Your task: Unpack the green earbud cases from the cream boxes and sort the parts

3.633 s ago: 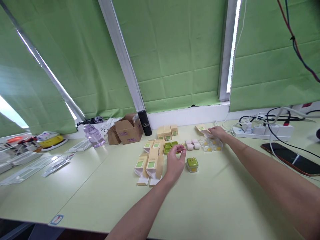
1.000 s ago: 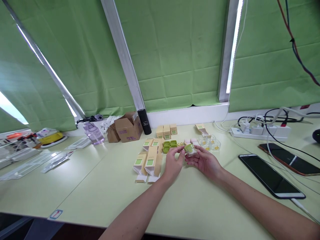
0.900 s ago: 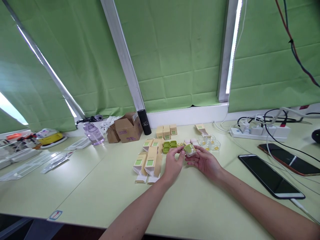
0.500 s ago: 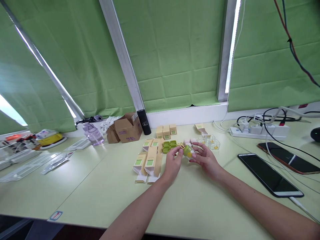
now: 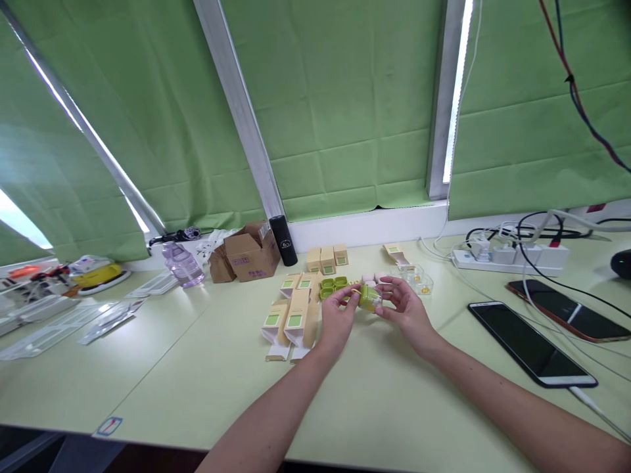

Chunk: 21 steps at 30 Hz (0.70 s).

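Clasping the container (image 5: 369, 299) between left hand (image 5: 338, 316) and right hand (image 5: 409, 318), behind the table's front edge (image 5: 162, 440), you've turned its loop (image 5: 355, 290) leftward, seemingly handier.

There is lots of room on the table (image 5: 389, 394) between the two arms, all the way to the near edge. To the left of the tan boxes (image 5: 300, 312) there is another big open patch. Those boxes sit just beside the left hand (image 5: 340, 318) and block a low move left. Green lids (image 5: 333, 286), pink blocks (image 5: 372, 278) and clear cups (image 5: 419, 281) crowd the space behind the hands. A thin open path runs between the right hand (image 5: 407, 318) and the white-edged phone (image 5: 532, 343). Past that phone, loose wires (image 5: 535, 263) and a power strip (image 5: 510, 259) get in the way.
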Motion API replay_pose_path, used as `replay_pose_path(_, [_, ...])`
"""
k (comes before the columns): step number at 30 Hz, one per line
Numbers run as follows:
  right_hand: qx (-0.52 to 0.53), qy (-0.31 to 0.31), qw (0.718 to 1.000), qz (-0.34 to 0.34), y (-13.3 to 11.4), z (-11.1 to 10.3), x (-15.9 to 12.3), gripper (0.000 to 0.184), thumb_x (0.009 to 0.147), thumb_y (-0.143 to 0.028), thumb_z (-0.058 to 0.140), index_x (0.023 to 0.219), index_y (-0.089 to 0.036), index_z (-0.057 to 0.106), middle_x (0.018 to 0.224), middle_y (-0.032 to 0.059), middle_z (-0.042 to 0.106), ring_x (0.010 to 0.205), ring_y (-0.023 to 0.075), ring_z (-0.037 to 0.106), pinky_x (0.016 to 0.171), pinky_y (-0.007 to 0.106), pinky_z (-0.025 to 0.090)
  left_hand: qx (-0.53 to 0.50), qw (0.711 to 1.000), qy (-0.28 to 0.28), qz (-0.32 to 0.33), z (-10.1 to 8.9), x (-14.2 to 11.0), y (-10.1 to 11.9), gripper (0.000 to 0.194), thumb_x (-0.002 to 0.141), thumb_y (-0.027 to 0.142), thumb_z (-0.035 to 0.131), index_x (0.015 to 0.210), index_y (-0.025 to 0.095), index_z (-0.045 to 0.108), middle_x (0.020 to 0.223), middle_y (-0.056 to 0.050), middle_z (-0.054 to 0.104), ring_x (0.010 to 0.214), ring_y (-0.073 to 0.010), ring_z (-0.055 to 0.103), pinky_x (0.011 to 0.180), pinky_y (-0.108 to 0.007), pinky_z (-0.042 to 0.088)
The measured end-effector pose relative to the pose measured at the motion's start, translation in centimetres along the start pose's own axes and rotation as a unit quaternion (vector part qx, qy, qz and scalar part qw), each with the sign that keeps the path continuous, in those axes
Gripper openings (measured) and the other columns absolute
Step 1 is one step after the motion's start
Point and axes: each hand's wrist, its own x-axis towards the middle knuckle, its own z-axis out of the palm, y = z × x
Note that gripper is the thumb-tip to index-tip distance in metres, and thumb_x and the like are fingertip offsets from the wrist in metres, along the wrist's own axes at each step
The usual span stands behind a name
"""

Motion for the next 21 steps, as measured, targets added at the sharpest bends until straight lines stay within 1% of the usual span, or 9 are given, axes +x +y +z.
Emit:
replay_pose_path(3, [-0.006,-0.012,1.0,0.001,-0.2,0.1,-0.1,0.064,0.062,-0.034,0.09,0.116,-0.03,0.055,0.115,0.0066,0.064,0.108,0.0254,0.064,0.085,0.041,0.061,0.023,1.0,0.019,0.008,-0.1,-0.1,0.4,0.024,0.087,0.036,0.072,0.1,0.018,0.08,0.106,-0.012,0.079,0.097,-0.0255,0.072,0.086,-0.037,0.055])
replay_pose_path(10, [-0.039,-0.036,0.999,0.014,-0.1,0.3,-0.3,0.06,0.066,-0.035,0.086,0.117,-0.03,0.055,0.122,0.0066,0.06,0.104,0.0238,0.063,0.081,0.041,0.061,0.094,0.994,0.049,0.042,-0.2,-0.4,0.8,0.018,0.089,0.033,0.069,0.094,0.019,0.077,0.101,-0.01,0.077,0.096,-0.023,0.069,0.082,-0.035,0.05])
replay_pose_path(13, [-0.066,-0.045,0.997,0.014,0.1,0.4,-0.4,0.057,0.069,-0.034,0.082,0.12,-0.031,0.055,0.129,0.0074,0.058,0.107,0.0237,0.063,0.082,0.04,0.059,0.117,0.991,0.051,0.05,-0.1,-0.5,0.9,0.014,0.09,0.03,0.068,0.091,0.019,0.076,0.1,-0.009,0.076,0.096,-0.0221,0.067,0.082,-0.034,0.048])
replay_pose_path(16, [-0.101,-0.052,0.993,0.008,0.3,0.5,-0.5,0.055,0.073,-0.033,0.079,0.122,-0.031,0.054,0.132,0.0078,0.058,0.109,0.0236,0.063,0.088,0.042,0.056,0.138,0.988,0.045,0.061,0.1,-0.7,0.9,0.011,0.09,0.027,0.066,0.091,0.02,0.074,0.101,-0.008,0.074,0.099,-0.0221,0.065,0.085,-0.035,0.048])
replay_pose_path(19, [-0.15,-0.043,0.988,-0.014,0.1,0.5,-0.5,0.052,0.075,-0.032,0.076,0.122,-0.03,0.054,0.127,0.0072,0.062,0.12,0.0261,0.06,0.095,0.044,0.053,0.15,0.985,0.036,0.073,0.2,-0.9,0.9,0.01,0.092,0.025,0.064,0.091,0.02,0.073,0.101,-0.008,0.073,0.101,-0.0224,0.064,0.087,-0.036,0.048])
replay_pose_path(21, [-0.173,-0.039,0.984,-0.031,0.0,0.5,-0.5,0.05,0.076,-0.031,0.075,0.122,-0.03,0.055,0.124,0.0067,0.064,0.123,0.027,0.058,0.096,0.045,0.052,0.149,0.985,0.033,0.079,0.2,-1.0,0.9,0.01,0.092,0.025,0.064,0.09,0.02,0.072,0.101,-0.008,0.072,0.101,-0.0228,0.064,0.088,-0.037,0.048])
